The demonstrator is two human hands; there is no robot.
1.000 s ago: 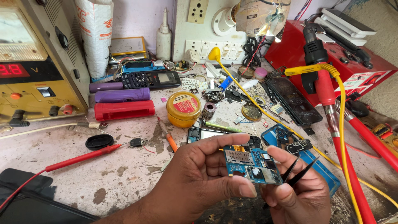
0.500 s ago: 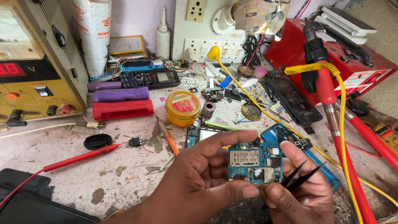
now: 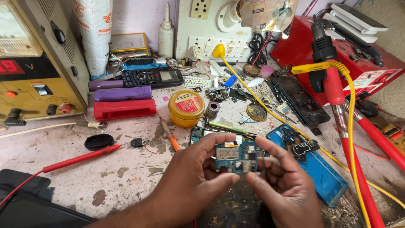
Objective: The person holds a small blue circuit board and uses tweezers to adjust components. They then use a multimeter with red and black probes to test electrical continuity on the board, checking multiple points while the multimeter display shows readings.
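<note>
Far left on my feed, a yellow bench power supply [image 3: 36, 63] stands against the wall, its red digits lit, and a red probe lead [image 3: 80, 157] runs across the stained, pinkish worktop [image 3: 126, 177] below it. Moving right, a black oval cap [image 3: 98, 142] lies near the probe tip, and behind it I see a red tube [image 3: 125, 109], a purple tube [image 3: 122, 93] and a dark keypad phone [image 3: 152, 77] stacked row by row toward the wall. A round yellow tin [image 3: 186, 108] sits mid-bench, an orange-handled screwdriver [image 3: 170, 134] just in front of it. Now the centre: the left hand [image 3: 190, 185] is pinching the left edge of a small blue circuit board [image 3: 236, 157], thumb below and fingers above, holding it up off the bench. The right hand [image 3: 287, 190] closes on the board's right edge, fingers curled around it; both hands clamped on the same board. Beyond the right hand, a blue phone frame [image 3: 325, 177] lies flat on the bench with loose parts on it. Behind, a white switch panel [image 3: 211, 29] lines the wall, a yellow cable [image 3: 350, 139] looping down from it. Far right, a red case [image 3: 358, 63] carries a black hot-air handle [image 3: 322, 46], and red hoses [image 3: 358, 169] trail toward me.
</note>
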